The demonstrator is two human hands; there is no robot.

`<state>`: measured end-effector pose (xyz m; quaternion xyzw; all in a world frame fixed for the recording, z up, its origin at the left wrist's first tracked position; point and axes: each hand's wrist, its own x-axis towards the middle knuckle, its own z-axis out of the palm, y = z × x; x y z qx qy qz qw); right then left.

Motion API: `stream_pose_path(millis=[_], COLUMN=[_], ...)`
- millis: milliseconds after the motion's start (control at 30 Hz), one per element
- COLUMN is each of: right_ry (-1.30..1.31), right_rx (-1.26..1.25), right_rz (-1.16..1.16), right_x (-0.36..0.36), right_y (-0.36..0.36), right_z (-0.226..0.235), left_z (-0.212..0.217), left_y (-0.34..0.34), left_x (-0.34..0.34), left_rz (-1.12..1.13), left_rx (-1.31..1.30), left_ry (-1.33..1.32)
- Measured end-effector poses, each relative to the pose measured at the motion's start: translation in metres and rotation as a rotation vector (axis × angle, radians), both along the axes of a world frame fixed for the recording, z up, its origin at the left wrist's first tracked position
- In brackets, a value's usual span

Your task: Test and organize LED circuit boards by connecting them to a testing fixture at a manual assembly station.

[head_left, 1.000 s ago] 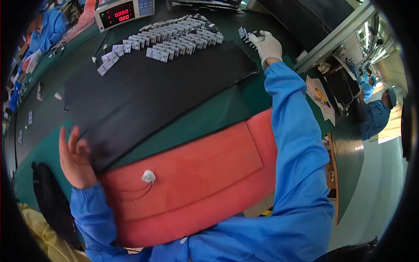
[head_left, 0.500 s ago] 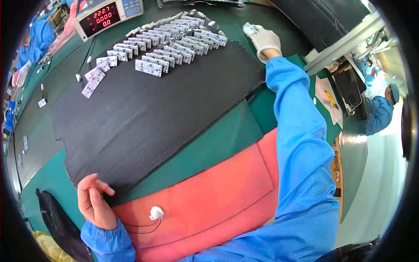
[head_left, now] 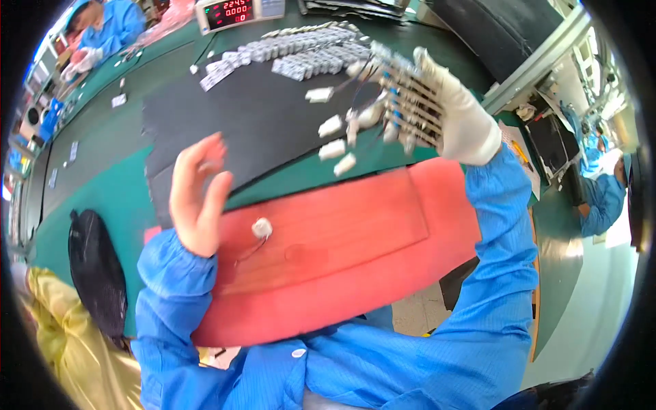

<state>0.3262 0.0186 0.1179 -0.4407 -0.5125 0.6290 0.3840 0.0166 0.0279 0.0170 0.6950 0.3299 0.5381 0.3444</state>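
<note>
My right hand (head_left: 468,116), in a white glove, grips a stack of small circuit boards (head_left: 418,109) above the green bench and the far edge of the red mat (head_left: 355,239). Thin wires with white connectors (head_left: 331,126) dangle from the left side of the stack. My left hand (head_left: 198,195) is bare and empty, its fingers curved and apart, over the near left part of the black sheet (head_left: 253,109). A small white part (head_left: 261,228) with thin wires lies on the red mat, right of that hand. Rows of more white circuit boards (head_left: 321,60) stand on the sheet's far side.
A meter (head_left: 236,12) with a red display stands at the back. On the left lies a black elongated pouch (head_left: 99,273), near yellow fabric (head_left: 68,328). Another person in blue (head_left: 119,27) sits at the far left. A metal frame post (head_left: 536,58) rises at the right.
My right hand has come back nearer from the far edge and now holds the stack of circuit boards. My left hand has lifted and opened its fingers. The whole view has shifted.
</note>
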Motion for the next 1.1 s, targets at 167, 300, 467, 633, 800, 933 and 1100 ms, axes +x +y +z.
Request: stream_pose_path(millis=[167,300,467,633,800,933,1100], right_ry=[-0.003,0.069,0.008,-0.005,0.102,0.043,0.162], right_rx=[-0.049,-0.147,-0.075,0.07,0.082,0.29,0.285], right_rz=[0.311,0.134,-0.123,-0.172,-0.126,-0.122,-0.165], right_x=[-0.043,-0.062,-0.08,-0.079,-0.062,-0.069,-0.072], right_y=[-0.025,-0.026,-0.028,-0.025,-0.019,-0.012,-0.023], right_z=[-0.015,-0.028,-0.053,-0.063,-0.073,-0.072,-0.078], left_z=[0.038,0.026,0.01,0.006,-0.016,-0.027,-0.024], left_y=[-0.019,-0.022,-0.02,-0.014,0.004,-0.003,-0.023], left_x=[0.034,0.034,0.021,0.028,0.044,0.027,0.024], left_rz=[-0.309,-0.273,-0.298,-0.287,-0.192,-0.221,-0.46], left_rx=[0.014,-0.252,-0.37,-0.412,-0.018,0.051,-0.091], left_ry=[0.029,0.107,0.166,0.146,0.21,0.207,0.185])
